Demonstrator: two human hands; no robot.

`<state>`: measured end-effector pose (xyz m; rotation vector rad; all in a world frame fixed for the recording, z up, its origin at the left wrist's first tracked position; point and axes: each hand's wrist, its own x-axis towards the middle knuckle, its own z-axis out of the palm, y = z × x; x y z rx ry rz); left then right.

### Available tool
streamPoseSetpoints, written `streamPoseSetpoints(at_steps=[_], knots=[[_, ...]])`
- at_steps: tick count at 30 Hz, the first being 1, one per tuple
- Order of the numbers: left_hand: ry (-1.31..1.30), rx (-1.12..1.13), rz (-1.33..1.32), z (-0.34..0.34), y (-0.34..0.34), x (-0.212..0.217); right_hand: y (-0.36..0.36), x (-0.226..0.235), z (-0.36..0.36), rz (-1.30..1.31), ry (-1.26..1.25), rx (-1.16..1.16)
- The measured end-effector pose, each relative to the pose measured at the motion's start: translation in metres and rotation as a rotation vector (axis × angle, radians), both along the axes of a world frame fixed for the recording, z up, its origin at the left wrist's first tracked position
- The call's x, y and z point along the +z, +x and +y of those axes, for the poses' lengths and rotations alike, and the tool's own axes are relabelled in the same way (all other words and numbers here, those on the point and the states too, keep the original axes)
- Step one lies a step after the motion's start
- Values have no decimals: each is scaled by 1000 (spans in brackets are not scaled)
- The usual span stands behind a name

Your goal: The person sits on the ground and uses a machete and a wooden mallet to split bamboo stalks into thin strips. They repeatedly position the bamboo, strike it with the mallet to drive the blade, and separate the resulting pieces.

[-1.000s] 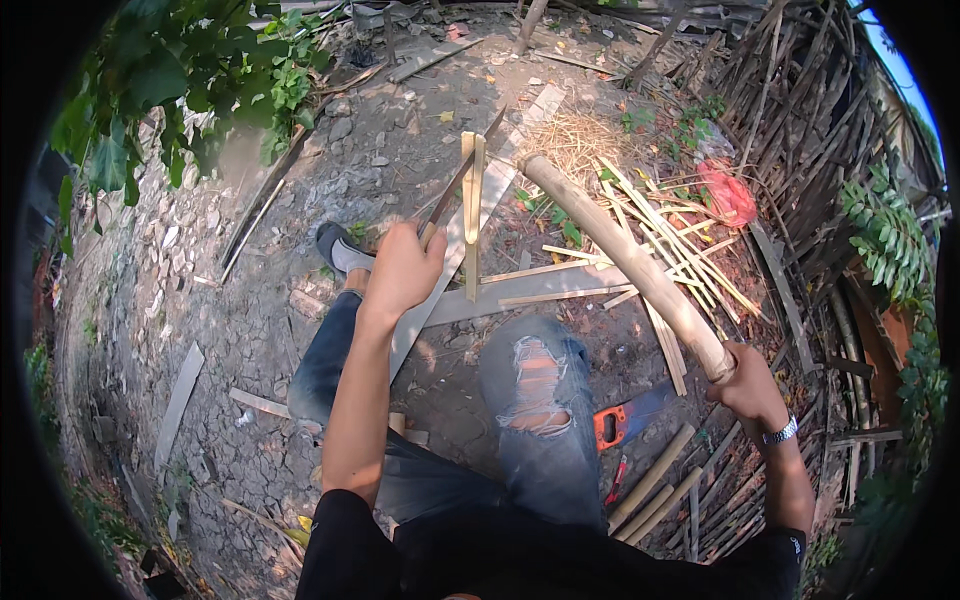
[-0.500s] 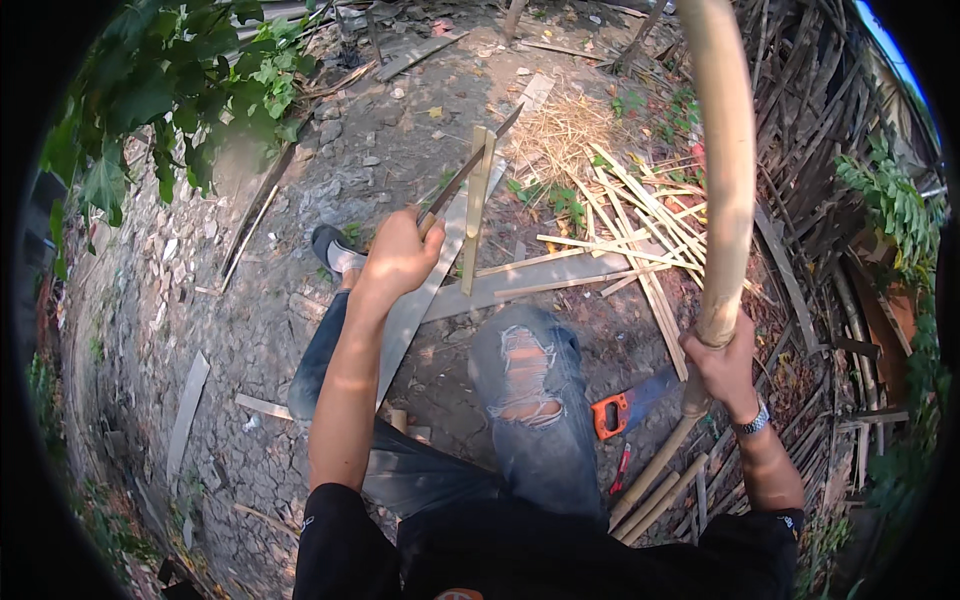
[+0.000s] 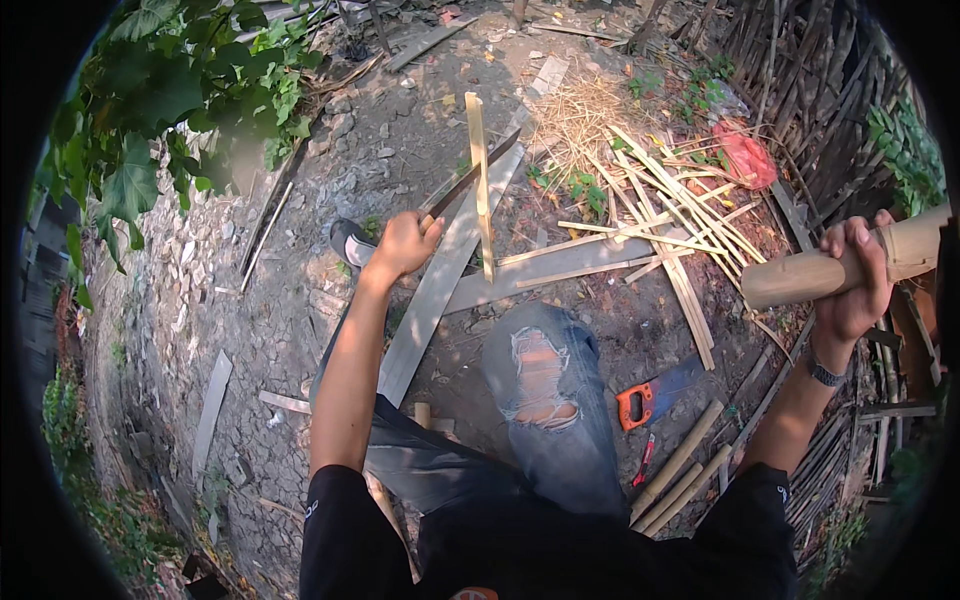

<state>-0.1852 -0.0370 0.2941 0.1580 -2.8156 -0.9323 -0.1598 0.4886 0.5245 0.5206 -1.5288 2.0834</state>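
My left hand (image 3: 404, 246) is closed round the handle of a long-bladed knife (image 3: 457, 191), which points away and to the right. The blade crosses an upright bamboo strip (image 3: 482, 185); whether it is wedged into the strip I cannot tell. The strip's lower end is over the grey boards on the ground. Out to the right, my right hand (image 3: 853, 277) grips a thick bamboo pole (image 3: 796, 279), fingers wrapped round it. One cut end of the pole faces inward, and the other runs out at the right edge of view.
Split bamboo strips (image 3: 690, 215) lie heaped beyond my knee, near shavings (image 3: 578, 120). Two grey boards (image 3: 428, 318) cross on the ground. An orange-handled saw (image 3: 636, 407), a red cutter (image 3: 644, 460) and bamboo lengths (image 3: 680, 465) lie at right. Stacked sticks (image 3: 790, 70) stand far right.
My right hand has swung outward to the right, and the pole has turned from pointing up and away to lying crosswise. My left hand has stayed nearly in place with the knife.
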Motion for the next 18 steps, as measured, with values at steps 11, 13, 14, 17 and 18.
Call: streamPoseSetpoints(at_steps=[11,13,14,17,18], knots=[[-111,-21,-113,17,-13,-24,47,-228,-10,-861,922,273],[-46,28,-90,14,-1,-43,41,-148,-14,-763,726,171],[-52,44,-145,14,-2,-40,35,-117,-7,-632,621,47],[-14,51,-127,26,3,-29,31,-23,-3,-173,173,-156],[-16,74,-153,22,7,-33,24,-13,14,3,-45,49]])
